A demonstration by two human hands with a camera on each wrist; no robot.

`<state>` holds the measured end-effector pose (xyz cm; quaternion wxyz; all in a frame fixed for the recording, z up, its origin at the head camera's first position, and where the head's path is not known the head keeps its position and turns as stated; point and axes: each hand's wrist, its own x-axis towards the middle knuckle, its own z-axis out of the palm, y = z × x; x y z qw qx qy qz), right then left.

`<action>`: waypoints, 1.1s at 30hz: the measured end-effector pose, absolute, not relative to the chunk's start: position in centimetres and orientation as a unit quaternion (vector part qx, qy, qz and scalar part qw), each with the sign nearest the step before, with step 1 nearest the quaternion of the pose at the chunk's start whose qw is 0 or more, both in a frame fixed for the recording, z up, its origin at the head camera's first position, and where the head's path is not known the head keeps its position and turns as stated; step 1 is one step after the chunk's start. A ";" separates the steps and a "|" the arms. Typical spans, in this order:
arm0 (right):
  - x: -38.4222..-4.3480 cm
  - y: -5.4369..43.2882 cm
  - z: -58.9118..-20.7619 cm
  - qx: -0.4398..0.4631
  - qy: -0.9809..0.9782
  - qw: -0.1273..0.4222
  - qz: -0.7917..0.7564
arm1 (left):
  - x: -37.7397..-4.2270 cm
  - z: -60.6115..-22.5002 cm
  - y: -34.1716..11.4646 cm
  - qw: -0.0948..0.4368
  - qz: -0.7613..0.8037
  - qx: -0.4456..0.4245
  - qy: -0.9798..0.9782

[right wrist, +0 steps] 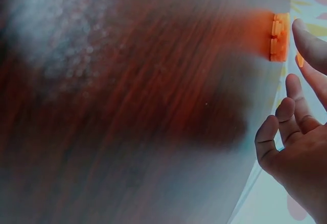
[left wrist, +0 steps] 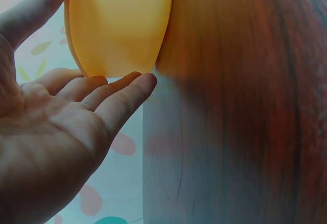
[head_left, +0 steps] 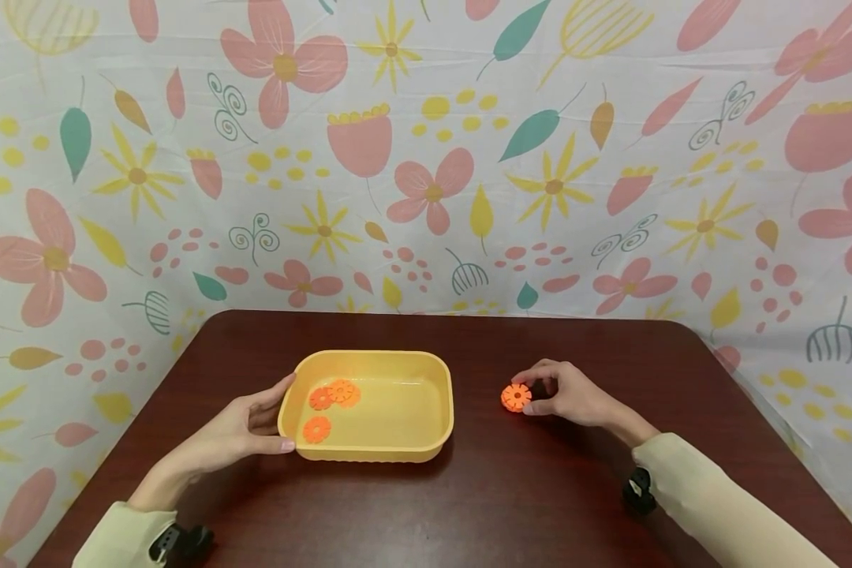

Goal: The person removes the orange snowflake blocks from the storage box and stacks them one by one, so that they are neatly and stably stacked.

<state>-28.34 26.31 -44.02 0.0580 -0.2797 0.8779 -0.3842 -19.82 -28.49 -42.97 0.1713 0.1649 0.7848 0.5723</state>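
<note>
A yellow plastic basin (head_left: 376,450) stands on the table, left of the middle. Several orange notched building discs (head_left: 317,430) lie in its left half, some overlapping. At the basin's left end my left hand (head_left: 237,430) grips it, thumb by the near corner and fingers along the end wall; the left wrist view has the fingertips (left wrist: 148,81) against that wall. Over on the right, my right hand (head_left: 571,394) pinches an orange disc (head_left: 517,396) between thumb and index finger. Beside these fingers, the right wrist view has a small orange stack (right wrist: 279,38) on the table.
The dark brown wooden table (head_left: 426,513) has rounded far corners. Behind it hangs a white cloth (head_left: 497,268) printed with flowers and leaves. Both wrists wear black devices (head_left: 639,491) over the light sleeves.
</note>
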 end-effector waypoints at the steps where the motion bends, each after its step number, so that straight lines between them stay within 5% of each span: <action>1: -28.4 26.3 -44.1 -0.280 0.878 0.058 -0.384 | -19.8 -43.0 -28.5 0.170 0.571 0.164 0.786; 33: -28.7 26.4 -44.7 -0.277 0.885 0.068 -0.369 | -19.7 -42.7 -28.3 0.168 0.564 0.152 0.794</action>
